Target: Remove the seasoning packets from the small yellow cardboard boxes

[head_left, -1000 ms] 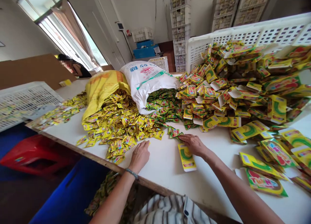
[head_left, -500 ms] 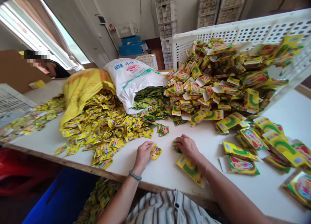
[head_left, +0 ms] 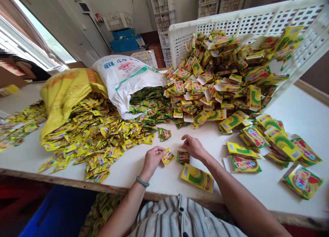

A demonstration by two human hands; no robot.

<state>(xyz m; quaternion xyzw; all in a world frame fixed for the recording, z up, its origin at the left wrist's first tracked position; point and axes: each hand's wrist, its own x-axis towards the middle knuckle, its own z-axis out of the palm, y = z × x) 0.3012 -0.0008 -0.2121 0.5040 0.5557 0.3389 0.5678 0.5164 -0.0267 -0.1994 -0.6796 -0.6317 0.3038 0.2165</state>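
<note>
My left hand (head_left: 152,160) pinches a small yellow packet (head_left: 168,156) above the white table (head_left: 164,178). Just right of it, a green packet (head_left: 183,157) lies flat. My right hand (head_left: 193,146) is above and right of that packet, fingers apart and holding nothing. A yellow box (head_left: 197,177) lies below the right hand, partly beside the forearm. Another green packet (head_left: 164,134) rests between the heaps, beyond my hands.
Yellow packets (head_left: 102,137) spread from a yellow sack (head_left: 69,89); green packets (head_left: 151,101) spill from a white sack (head_left: 128,72). A white crate (head_left: 231,21) spills boxes at right. A person (head_left: 31,69) is at far left.
The right hand has lifted off the green packet, its fingers now apart and the packet uncovered. The left hand still holds the yellow packet. The view has shifted right.
</note>
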